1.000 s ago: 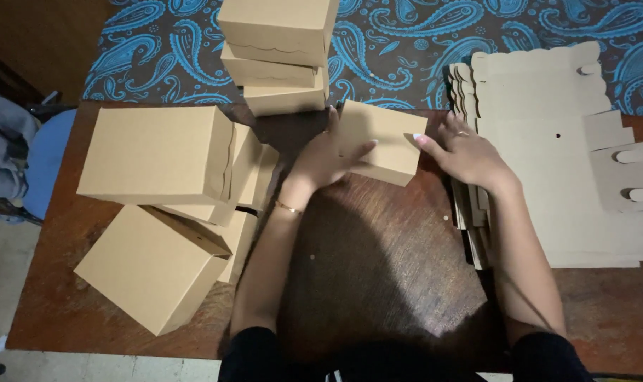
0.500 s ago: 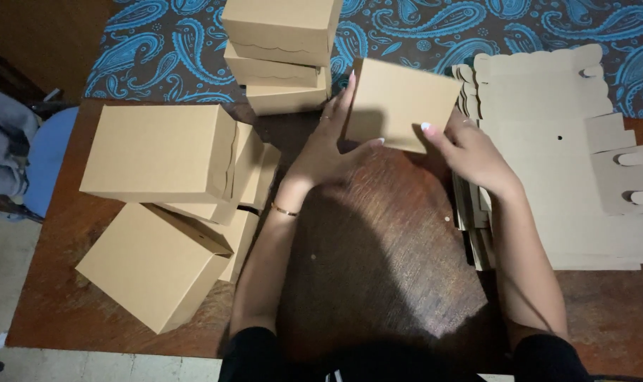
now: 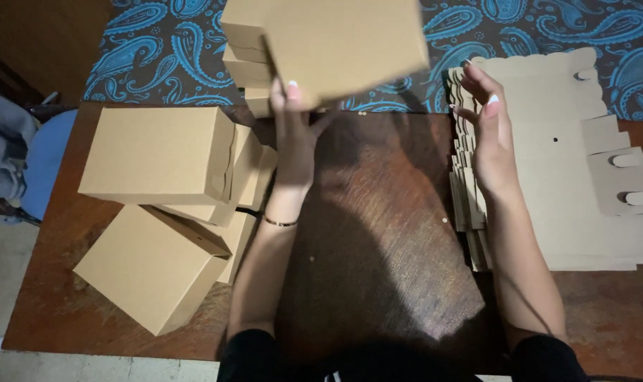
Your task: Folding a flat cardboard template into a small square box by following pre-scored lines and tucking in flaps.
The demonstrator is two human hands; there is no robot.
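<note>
My left hand (image 3: 295,131) grips the lower left corner of a folded brown cardboard box (image 3: 346,44) and holds it up above the dark wooden table (image 3: 378,233). That box hangs in front of a stack of finished boxes (image 3: 245,53) at the far edge. My right hand (image 3: 485,124) is open with its fingers spread, apart from the raised box and just over the left edge of a pile of flat die-cut box blanks (image 3: 572,163) on the right.
Several assembled brown boxes (image 3: 158,155) are heaped on the table's left side, one (image 3: 148,269) near the front left corner. A blue paisley cloth (image 3: 158,49) lies beyond the table. A blue seat (image 3: 49,159) stands at the left.
The box was held by both hands low over the table. It has risen and moved left toward the far stack; my right hand has let go and now hovers open.
</note>
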